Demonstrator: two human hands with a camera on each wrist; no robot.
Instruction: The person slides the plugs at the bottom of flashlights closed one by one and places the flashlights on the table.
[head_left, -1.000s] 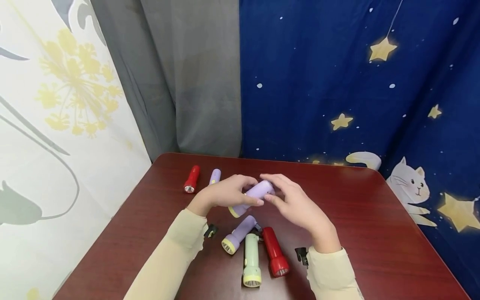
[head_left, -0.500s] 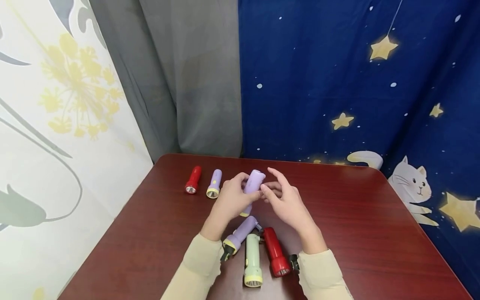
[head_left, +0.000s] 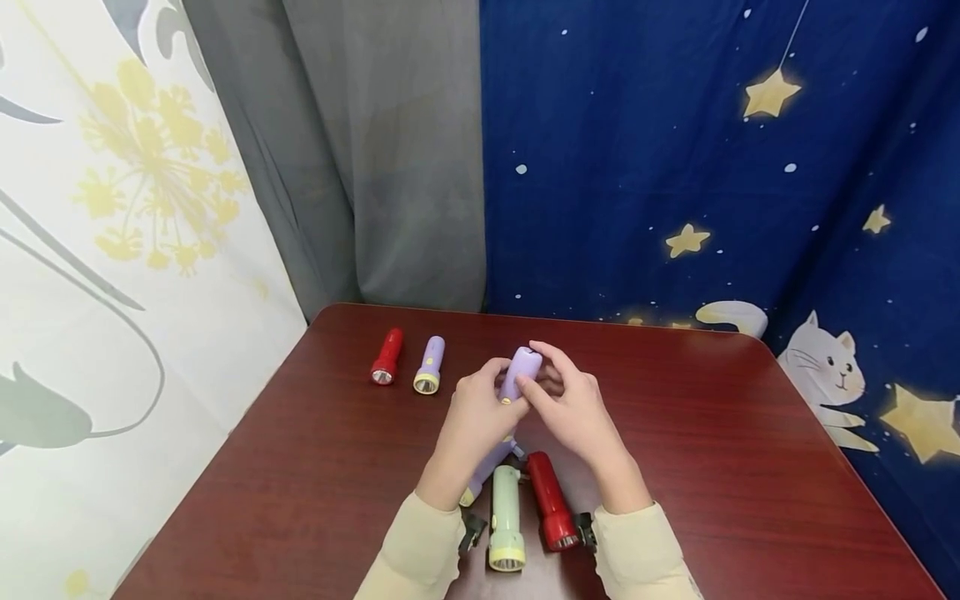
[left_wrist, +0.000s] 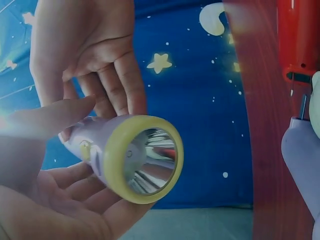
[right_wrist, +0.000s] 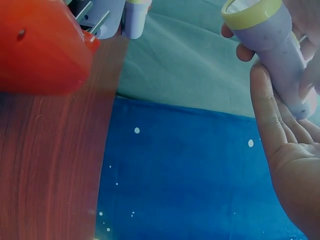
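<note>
Above the table, both hands hold a lilac flashlight [head_left: 522, 369] with a yellow head ring. My left hand [head_left: 480, 412] grips its body between thumb and fingers. The thumb and index finger of my right hand [head_left: 573, 408] pinch its tail end. In the left wrist view the flashlight's reflector [left_wrist: 152, 160] faces the camera, with a yellow switch [left_wrist: 86, 150] on the side. Beneath the hands lie a lilac flashlight [head_left: 487, 473], partly hidden by the left hand, a pale green flashlight [head_left: 506, 508] and a red flashlight [head_left: 550, 500], their tails close together.
Further back on the left of the dark red table [head_left: 712, 450] lie a smaller red flashlight [head_left: 387, 354] and a smaller lilac flashlight [head_left: 431, 362]. Metal prongs [left_wrist: 304, 106] stick out of the near lilac flashlight's tail. Grey and blue curtains [head_left: 615, 167] hang behind the table.
The held flashlight has turned more upright, tail up. The left hand has moved right, uncovering the far lilac flashlight. The right hand left the tail end, then closed on it again.
</note>
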